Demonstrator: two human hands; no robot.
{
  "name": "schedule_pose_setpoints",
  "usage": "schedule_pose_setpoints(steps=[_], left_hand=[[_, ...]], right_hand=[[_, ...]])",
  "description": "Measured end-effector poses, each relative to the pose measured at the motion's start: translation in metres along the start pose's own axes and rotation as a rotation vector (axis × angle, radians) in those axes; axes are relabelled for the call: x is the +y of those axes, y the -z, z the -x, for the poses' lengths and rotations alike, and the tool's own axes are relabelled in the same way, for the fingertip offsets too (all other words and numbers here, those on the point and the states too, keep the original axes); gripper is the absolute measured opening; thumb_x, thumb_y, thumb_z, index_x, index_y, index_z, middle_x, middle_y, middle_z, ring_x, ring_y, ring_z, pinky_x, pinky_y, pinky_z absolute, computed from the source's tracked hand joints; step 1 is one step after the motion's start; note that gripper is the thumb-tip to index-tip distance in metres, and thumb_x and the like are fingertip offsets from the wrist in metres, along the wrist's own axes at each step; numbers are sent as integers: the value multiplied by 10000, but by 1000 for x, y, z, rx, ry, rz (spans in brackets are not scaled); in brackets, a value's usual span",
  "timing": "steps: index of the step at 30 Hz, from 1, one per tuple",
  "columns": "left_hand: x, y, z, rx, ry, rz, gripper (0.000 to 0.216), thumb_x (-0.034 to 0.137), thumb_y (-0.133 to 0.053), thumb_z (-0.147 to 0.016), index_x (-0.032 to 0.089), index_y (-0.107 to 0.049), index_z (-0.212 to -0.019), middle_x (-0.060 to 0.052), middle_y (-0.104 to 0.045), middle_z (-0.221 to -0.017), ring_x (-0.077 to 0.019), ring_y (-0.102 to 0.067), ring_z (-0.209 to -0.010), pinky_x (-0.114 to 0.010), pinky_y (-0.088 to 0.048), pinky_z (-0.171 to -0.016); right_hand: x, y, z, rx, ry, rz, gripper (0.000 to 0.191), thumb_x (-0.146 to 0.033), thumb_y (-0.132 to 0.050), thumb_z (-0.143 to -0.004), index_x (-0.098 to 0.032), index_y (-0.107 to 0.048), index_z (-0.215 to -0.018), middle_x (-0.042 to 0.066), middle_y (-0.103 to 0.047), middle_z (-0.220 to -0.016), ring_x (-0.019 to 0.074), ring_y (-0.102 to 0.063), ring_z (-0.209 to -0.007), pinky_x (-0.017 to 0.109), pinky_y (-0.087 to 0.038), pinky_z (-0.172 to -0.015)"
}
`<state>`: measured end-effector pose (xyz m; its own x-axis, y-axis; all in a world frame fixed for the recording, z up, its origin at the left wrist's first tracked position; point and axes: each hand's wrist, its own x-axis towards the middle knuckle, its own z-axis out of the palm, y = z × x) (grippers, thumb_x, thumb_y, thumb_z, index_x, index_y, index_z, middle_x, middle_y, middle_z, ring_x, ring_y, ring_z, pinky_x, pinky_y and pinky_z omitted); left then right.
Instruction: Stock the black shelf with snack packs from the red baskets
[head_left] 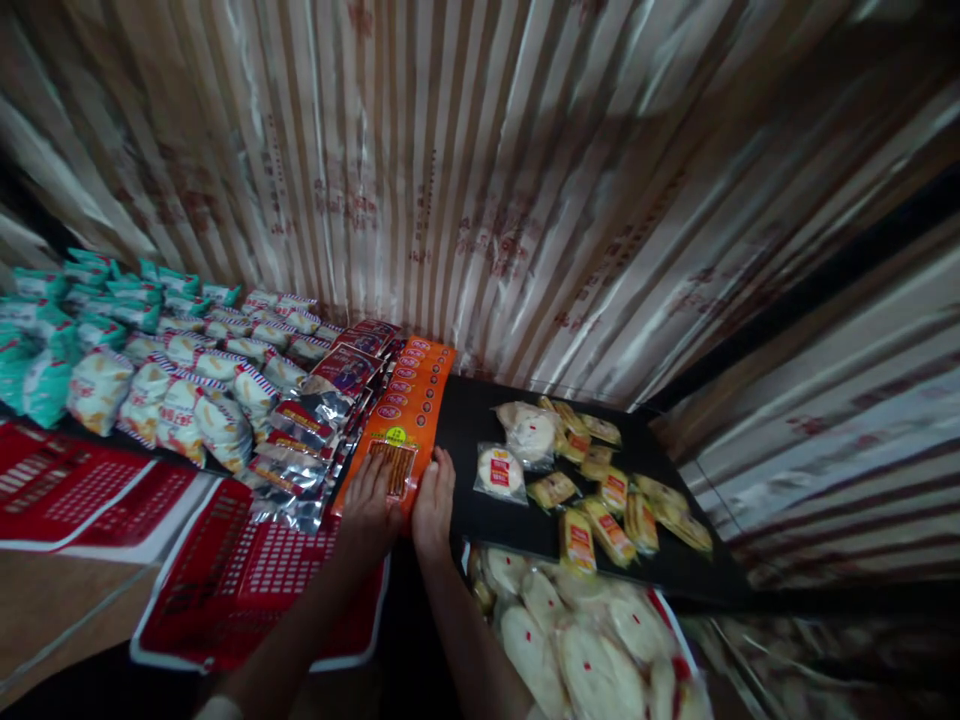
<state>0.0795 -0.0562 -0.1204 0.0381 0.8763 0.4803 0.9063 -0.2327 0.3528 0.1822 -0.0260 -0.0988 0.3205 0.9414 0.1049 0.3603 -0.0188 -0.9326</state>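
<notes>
Bare forearms (300, 610) over glossy, overlapping, orange rectangular plastic packets (416, 405).
I see the left hand (371, 490) flattish on top, right hand (434, 500) along their edge; whether either grips, I can't tell.

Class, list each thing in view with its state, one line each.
Orange packets: overlapping in a row, printed sides up
Left hand: fingers extended, flat on the front orange packet
Right hand: against that packet's right edge, grip unclear
Dark-and-silver packets: piled, overlapping
Striped white bags: plump, in rows
Teal bags: plump, bunched together
Yellow packs: scattered loosely on the black shelf
Large pale discs: bagged, crowded together
</notes>
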Motion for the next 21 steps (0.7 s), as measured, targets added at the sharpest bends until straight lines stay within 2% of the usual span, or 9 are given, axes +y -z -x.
schedule_pose_setpoints(steps=[8, 15, 21], left_hand=[[1, 2, -1, -44, 21, -43, 495, 200, -409, -771, 45, -476, -1236, -185, -464, -1347, -285, -358, -1300, -444, -348, -1052], [6, 10, -4, -98, 78, 0, 476, 206, -424, -779, 89, -474, -1238, -156, -456, -1357, -257, -328, -1320, -442, -332, -1068], [6, 11, -6, -119, 103, 24, 463, 164, -420, -764, 112, -481, -1220, -147, -468, -1341, -248, -350, -1307, -454, -331, -1068]], right_hand=[[3, 1, -2, -93, 19, -12, 586, -490, -146, -885, -124, -438, -1238, 179, -456, -1321, 241, -391, -1257, 450, -273, -1075], [-1, -7, 5, -94, 35, -19, 553, -450, -141, -908, -133, -403, -1278, 177, -338, -1398, 248, -311, -1311, 471, -269, -1076], [-2, -8, 7, -111, 52, -56, 544, -426, -150, -914, -105, -409, -1268, 200, -319, -1401, 246, -282, -1326, 463, -278, -1074]])
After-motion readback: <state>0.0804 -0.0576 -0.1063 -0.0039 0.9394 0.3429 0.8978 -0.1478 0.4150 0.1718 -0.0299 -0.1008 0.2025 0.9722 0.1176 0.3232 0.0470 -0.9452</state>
